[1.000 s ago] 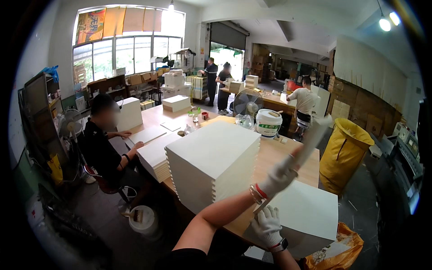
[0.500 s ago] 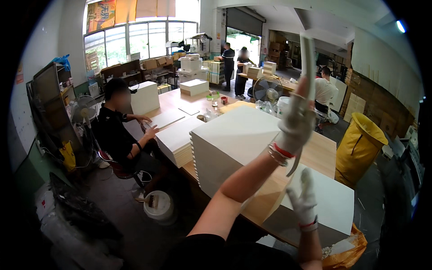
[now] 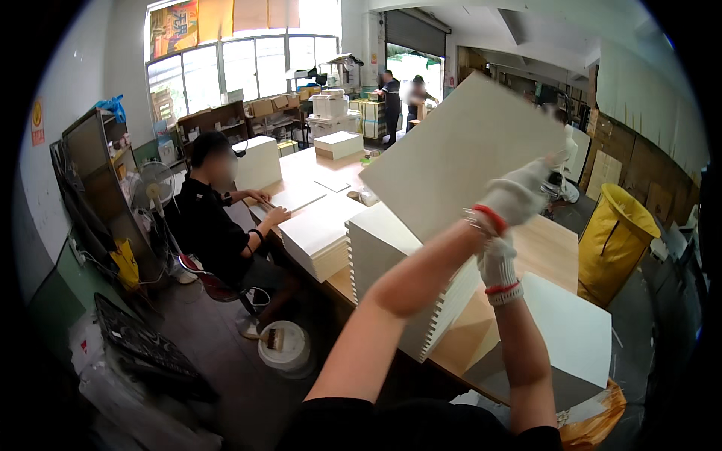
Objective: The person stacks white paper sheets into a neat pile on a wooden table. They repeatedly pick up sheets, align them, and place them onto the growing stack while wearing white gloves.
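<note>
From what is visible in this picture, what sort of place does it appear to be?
Probably a workshop: the gloved left hand holds a white board, stacks of similar boards stand on a wooden table, and another person sits at that table.

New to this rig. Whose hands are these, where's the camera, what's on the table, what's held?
No machine: these are a person's two gloved hands. The camera is worn on their head, looking down; its fisheye lens bends straight edges near the rim. The left hand holds a pale panel, tilted. The right hand is just below; its fingertips are hidden, so its grip is unclear. On the table stand a tall stack, a low stack and a white block. A co-worker sits to the left.
</note>
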Available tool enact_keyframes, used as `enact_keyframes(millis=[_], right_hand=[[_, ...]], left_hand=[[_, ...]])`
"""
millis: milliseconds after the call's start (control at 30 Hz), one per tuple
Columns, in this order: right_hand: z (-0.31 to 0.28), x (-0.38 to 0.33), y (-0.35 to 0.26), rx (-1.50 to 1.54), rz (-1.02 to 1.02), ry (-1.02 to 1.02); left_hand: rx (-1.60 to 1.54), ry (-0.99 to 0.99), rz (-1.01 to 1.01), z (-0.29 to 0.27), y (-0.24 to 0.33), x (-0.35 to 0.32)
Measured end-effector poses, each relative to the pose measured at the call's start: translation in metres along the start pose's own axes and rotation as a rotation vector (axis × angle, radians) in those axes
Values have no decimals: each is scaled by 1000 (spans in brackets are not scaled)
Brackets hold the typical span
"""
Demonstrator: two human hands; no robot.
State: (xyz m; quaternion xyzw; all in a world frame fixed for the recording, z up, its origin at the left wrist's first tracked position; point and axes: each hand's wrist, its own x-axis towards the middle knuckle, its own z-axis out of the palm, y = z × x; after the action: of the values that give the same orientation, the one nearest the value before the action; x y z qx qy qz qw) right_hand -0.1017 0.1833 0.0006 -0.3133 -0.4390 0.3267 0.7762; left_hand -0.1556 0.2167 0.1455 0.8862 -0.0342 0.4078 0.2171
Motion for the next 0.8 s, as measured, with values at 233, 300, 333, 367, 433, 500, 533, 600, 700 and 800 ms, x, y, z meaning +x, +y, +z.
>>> enact_keyframes(millis=[233, 300, 333, 367, 433, 500, 533, 600, 700, 800], right_hand=[[25, 11, -13, -146, 445, 85], [23, -2, -28, -562, 434, -23], [30, -8, -37, -776, 416, -112], [30, -17, -47, -1003, 408, -182], [50, -46, -58, -1256, 61, -278], [55, -60, -53, -1383, -373, -365], [61, -62, -55, -1434, -297, -370], [74, -64, -59, -1523, -151, -377], [76, -66, -52, -1551, -166, -353], [75, -68, -45, -1548, -208, -329]], left_hand=[[454, 70, -552, -139, -134, -174], [480, 77, -748, -170, -135, -217], [451, 90, -804, -182, -172, -247], [330, 88, -842, -179, -167, -252], [102, 92, -924, -181, -137, -258], [-22, 104, -897, -180, -146, -263], [-58, 110, -872, -179, -153, -267], [-76, 101, -827, -183, -158, -271], [-139, 114, -799, -188, -160, -276], [-350, 215, -820, -189, -162, -281]])
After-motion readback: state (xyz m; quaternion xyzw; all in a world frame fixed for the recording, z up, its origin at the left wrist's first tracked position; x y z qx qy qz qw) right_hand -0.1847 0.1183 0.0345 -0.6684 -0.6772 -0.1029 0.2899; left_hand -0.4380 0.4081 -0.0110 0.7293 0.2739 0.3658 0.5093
